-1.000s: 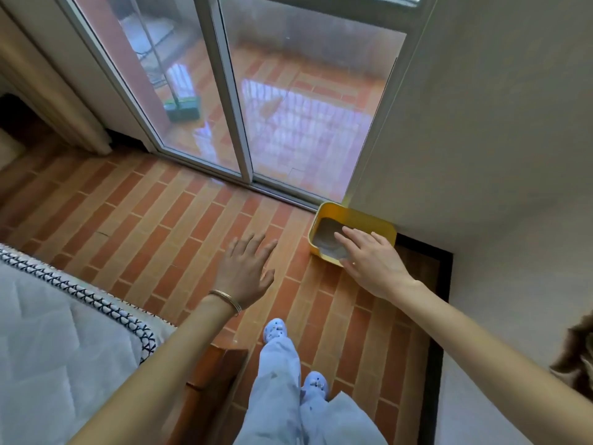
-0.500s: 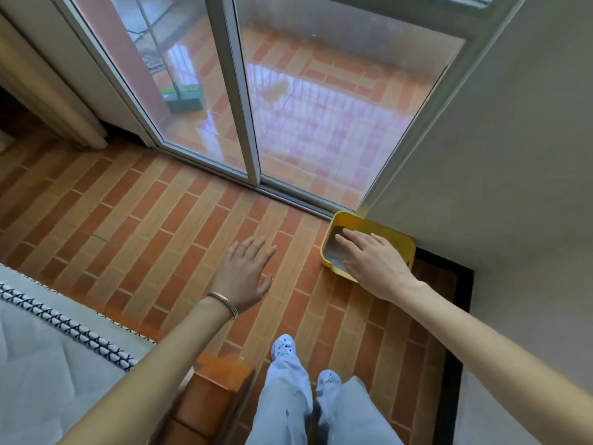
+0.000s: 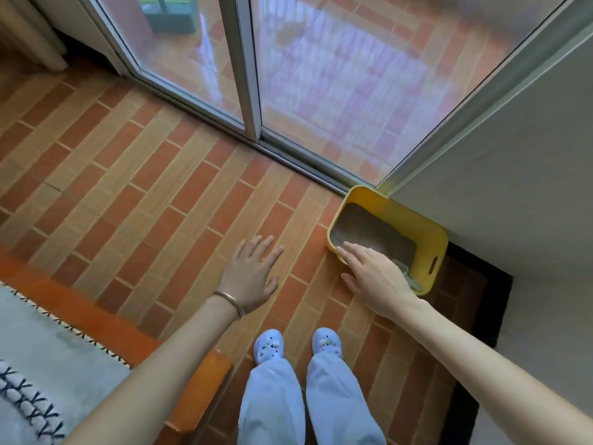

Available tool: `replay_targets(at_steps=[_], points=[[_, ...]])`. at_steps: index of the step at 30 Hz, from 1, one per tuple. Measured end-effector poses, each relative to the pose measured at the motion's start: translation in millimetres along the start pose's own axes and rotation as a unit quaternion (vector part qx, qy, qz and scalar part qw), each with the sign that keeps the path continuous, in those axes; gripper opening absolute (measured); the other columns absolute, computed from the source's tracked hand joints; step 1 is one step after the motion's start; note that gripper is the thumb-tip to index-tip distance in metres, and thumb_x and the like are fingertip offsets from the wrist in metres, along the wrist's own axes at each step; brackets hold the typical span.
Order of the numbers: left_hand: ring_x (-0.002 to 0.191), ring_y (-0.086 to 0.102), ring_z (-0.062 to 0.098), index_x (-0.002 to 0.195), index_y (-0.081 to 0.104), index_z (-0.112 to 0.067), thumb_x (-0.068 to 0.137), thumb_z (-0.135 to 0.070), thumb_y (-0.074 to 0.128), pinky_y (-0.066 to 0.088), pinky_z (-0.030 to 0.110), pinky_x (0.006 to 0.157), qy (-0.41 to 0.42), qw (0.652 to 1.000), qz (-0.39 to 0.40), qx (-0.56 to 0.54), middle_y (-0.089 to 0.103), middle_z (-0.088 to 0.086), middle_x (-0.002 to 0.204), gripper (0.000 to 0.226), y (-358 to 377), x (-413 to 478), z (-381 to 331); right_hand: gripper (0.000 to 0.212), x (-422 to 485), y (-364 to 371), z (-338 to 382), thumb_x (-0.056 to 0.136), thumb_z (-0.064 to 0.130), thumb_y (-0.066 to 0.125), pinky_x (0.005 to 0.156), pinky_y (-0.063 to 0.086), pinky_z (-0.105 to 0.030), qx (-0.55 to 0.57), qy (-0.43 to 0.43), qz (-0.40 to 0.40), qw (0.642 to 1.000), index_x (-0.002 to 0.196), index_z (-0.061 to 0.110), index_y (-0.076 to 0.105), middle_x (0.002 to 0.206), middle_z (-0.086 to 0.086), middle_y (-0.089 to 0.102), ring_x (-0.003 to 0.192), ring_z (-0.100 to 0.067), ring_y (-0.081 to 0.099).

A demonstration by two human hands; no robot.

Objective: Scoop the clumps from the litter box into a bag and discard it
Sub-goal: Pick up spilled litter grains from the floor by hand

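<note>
A yellow litter box [image 3: 431, 234] with grey litter [image 3: 369, 231] stands on the brick floor in the corner by the wall and the sliding glass door. A pale greenish object [image 3: 405, 272] lies at its near end, partly hidden by my right hand. My right hand [image 3: 373, 277] is stretched out flat over the box's near left rim, fingers apart, holding nothing. My left hand [image 3: 252, 273], with a thin bracelet on the wrist, hovers open over the floor to the left of the box. No bag is visible.
The sliding glass door [image 3: 250, 72] runs along the far side, a grey wall [image 3: 529, 187] rises at the right. A bed with an orange frame [image 3: 134, 342] fills the lower left. My feet in pale blue clogs [image 3: 268, 345] stand just before the box.
The view has moved forward and tilted down, so the litter box and floor appear closer. Both hands stay outstretched and open; the right hand now sits over the box's near rim.
</note>
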State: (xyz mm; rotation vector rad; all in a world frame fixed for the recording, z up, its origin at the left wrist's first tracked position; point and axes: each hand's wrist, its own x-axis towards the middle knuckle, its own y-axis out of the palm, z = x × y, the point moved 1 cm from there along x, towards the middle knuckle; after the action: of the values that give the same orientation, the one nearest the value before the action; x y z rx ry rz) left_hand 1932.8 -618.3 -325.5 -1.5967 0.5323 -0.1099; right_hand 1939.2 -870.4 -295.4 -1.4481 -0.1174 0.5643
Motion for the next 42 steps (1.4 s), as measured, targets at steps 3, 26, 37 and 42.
replay_targets(at_steps=[3, 26, 37, 42], points=[[0.124, 0.049, 0.027, 0.131, 0.052, -0.02, 0.078, -0.042, 0.064, 0.038, 0.045, 0.101, -0.016, 1.0, -0.004, -0.009, 0.053, 0.008, 0.134, 0.059, 61.5, 31.8, 0.7, 0.055, 19.3, 67.6, -18.4, 0.077, 0.023, 0.073, 0.09, 0.049, -0.039, -0.001, -0.016, -0.002, 1.0, 0.127, 0.009, 0.055, 0.125, -0.011, 0.06, 0.112, -0.026, 0.059], [0.128, 0.045, 0.026, 0.133, 0.05, -0.021, 0.084, -0.045, 0.032, 0.034, 0.044, 0.106, -0.052, 0.998, -0.023, 0.005, 0.05, 0.008, 0.137, 0.058, 481.5, 189.0, 28.7, 0.053, 152.9, 500.9, -131.8, 0.078, 0.023, 0.072, 0.089, 0.051, -0.035, 0.025, -0.001, -0.084, 0.996, 0.126, 0.004, 0.056, 0.127, -0.011, 0.058, 0.114, -0.024, 0.059], [0.126, 0.047, 0.027, 0.131, 0.053, -0.019, 0.083, -0.044, 0.033, 0.038, 0.046, 0.104, -0.011, 0.995, -0.098, 0.008, 0.051, 0.009, 0.136, 0.058, 497.7, 189.3, 33.1, 0.045, 177.1, 523.7, -130.7, 0.08, 0.005, 0.068, 0.093, 0.046, -0.038, 0.033, -0.016, -0.078, 0.996, 0.122, -0.006, 0.056, 0.124, -0.019, 0.058, 0.114, -0.032, 0.057], [0.126, 0.048, 0.026, 0.131, 0.053, -0.019, 0.083, -0.044, 0.035, 0.038, 0.046, 0.104, 0.016, 0.992, -0.127, -0.017, 0.052, 0.008, 0.136, 0.057, 522.2, 196.3, 43.8, 0.04, 190.8, 537.3, -135.5, 0.077, -0.005, 0.068, 0.08, 0.056, -0.047, 0.019, 0.003, -0.076, 0.997, 0.115, -0.01, 0.059, 0.115, -0.023, 0.062, 0.105, -0.035, 0.062]])
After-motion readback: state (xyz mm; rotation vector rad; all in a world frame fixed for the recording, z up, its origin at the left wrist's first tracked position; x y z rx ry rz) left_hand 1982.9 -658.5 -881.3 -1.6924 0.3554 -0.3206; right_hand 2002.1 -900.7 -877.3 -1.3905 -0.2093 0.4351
